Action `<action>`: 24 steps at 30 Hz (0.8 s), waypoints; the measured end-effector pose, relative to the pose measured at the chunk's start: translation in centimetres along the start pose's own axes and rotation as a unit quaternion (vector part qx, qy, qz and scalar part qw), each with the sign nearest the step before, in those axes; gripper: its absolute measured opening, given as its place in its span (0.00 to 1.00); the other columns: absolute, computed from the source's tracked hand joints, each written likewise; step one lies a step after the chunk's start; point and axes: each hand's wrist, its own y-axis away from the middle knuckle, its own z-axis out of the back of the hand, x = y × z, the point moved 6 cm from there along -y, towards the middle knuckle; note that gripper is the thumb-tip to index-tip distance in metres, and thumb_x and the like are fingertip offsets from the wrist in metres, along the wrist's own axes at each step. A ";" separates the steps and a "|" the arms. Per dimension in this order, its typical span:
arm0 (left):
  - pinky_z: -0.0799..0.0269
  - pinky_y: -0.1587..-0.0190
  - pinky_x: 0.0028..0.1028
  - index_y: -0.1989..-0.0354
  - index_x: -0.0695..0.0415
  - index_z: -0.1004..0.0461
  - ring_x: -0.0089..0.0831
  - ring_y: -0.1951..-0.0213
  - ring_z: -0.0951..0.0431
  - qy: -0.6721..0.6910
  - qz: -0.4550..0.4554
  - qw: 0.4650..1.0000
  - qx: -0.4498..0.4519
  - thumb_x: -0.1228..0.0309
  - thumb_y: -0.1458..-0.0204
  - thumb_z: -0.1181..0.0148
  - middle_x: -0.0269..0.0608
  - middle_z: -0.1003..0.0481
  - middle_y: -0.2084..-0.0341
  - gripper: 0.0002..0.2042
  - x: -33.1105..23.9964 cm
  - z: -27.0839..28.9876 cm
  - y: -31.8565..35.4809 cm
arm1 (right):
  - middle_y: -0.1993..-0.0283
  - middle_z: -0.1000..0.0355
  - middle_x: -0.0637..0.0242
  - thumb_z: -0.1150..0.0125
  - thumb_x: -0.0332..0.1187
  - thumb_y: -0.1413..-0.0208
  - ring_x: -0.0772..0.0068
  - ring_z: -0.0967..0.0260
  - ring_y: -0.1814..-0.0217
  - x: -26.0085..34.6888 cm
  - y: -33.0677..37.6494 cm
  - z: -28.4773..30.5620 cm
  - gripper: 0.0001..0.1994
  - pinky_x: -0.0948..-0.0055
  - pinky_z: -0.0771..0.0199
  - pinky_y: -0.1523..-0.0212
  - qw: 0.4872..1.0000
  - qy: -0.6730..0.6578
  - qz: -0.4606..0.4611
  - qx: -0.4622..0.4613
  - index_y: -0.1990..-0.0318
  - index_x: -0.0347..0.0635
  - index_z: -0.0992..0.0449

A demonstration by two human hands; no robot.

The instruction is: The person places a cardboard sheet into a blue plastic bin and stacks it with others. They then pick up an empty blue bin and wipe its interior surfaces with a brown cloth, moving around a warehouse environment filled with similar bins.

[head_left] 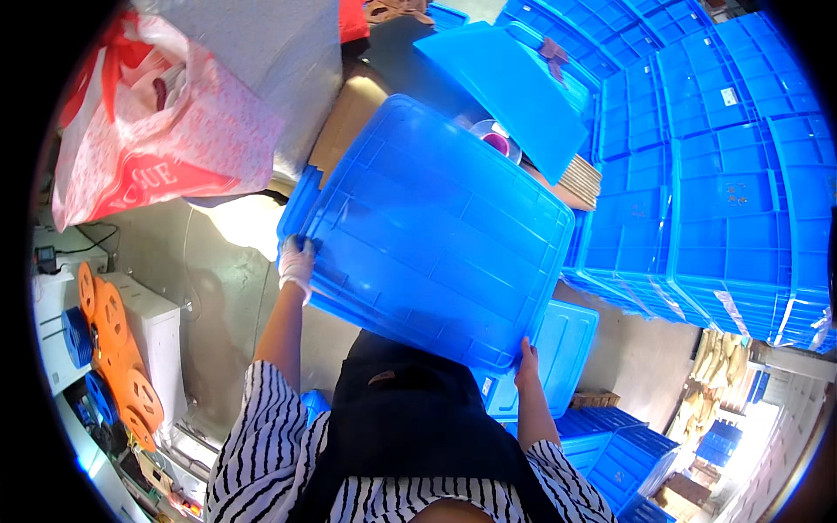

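Observation:
A large blue plastic crate lid [436, 235] with rounded corners and faint ribbing spans the space in front of me, tilted. Its left edge is gripped by my left hand [297, 263], which wears a white glove with dark fingertips. My right hand [527, 364] holds the near right corner; its fingers are mostly hidden beneath the edge. Along the left side a second blue edge [301, 205] shows; I cannot tell whether it is a separate piece. Behind my right hand stands another blue panel [567, 344].
Tall stacks of blue crates [724, 192] rise at the right. Beyond the lid lie a blue sheet [514, 87], a cardboard stack [575, 183] and a tape roll [497, 139]. A pink-and-white bag [166, 131] is far left, above orange reels [118, 340]. More crates [623, 453] stand lower right.

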 end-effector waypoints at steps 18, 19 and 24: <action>0.44 0.38 0.31 0.38 0.62 0.43 0.35 0.40 0.39 0.447 -0.123 0.886 -0.023 0.59 0.39 0.59 0.49 0.39 0.43 0.24 -16.3 11.4 6.4 | 0.34 0.45 0.59 0.67 0.53 0.36 0.57 0.44 0.36 26.7 1.8 -3.7 0.32 0.59 0.44 0.36 0.955 -0.230 0.126 0.137 0.35 0.37 0.48; 0.40 0.40 0.30 0.39 0.62 0.42 0.34 0.43 0.36 0.483 -0.108 0.869 -0.008 0.59 0.39 0.57 0.48 0.38 0.44 0.24 -12.4 9.5 6.3 | 0.34 0.45 0.59 0.68 0.54 0.37 0.56 0.45 0.35 29.2 2.4 -7.8 0.32 0.57 0.45 0.36 0.961 -0.206 0.131 0.128 0.35 0.39 0.48; 0.32 0.55 0.28 0.46 0.60 0.34 0.27 0.60 0.28 0.339 0.042 0.938 0.054 0.61 0.42 0.52 0.42 0.29 0.57 0.20 -1.8 2.8 14.8 | 0.45 0.37 0.63 0.62 0.54 0.38 0.62 0.38 0.47 32.5 -5.7 -15.6 0.26 0.62 0.37 0.48 0.962 -0.228 0.142 0.050 0.40 0.46 0.40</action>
